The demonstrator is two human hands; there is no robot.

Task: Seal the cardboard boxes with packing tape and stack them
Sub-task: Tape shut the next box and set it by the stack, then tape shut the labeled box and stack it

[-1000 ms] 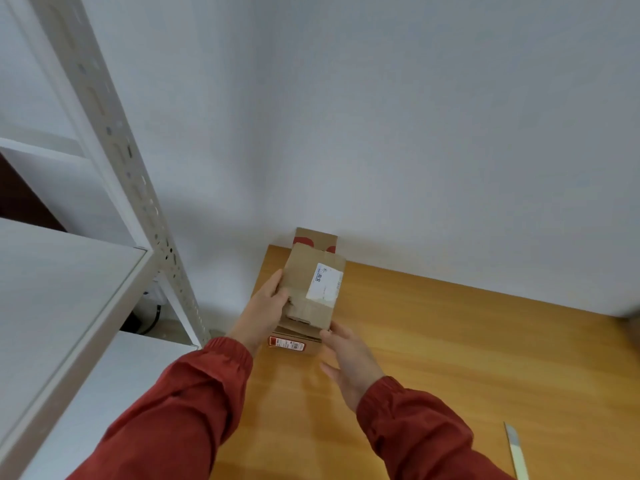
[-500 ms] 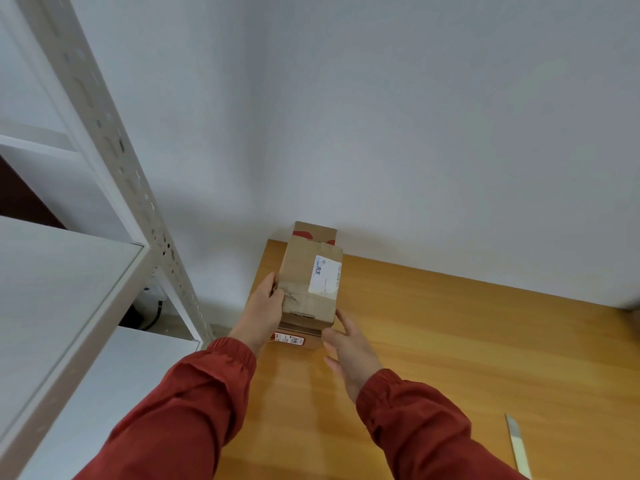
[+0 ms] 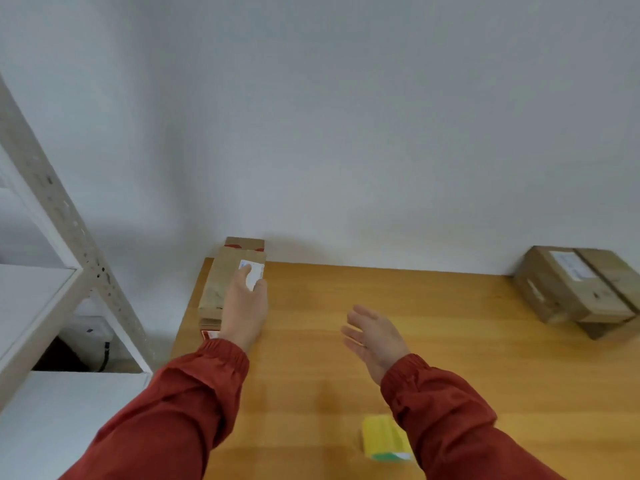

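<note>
L hand [image 3: 244, 306] lies flat on top box [image 3: 221, 282], no grasp; R hand [image 3: 375, 336] empty, relaxed, and nearer to boxes [image 3: 581, 289] far right.

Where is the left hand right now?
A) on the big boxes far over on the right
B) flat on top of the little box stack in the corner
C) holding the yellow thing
B: the left hand lies flat on the top box, reaching its white label; the right hand is open and holds nothing.
</note>
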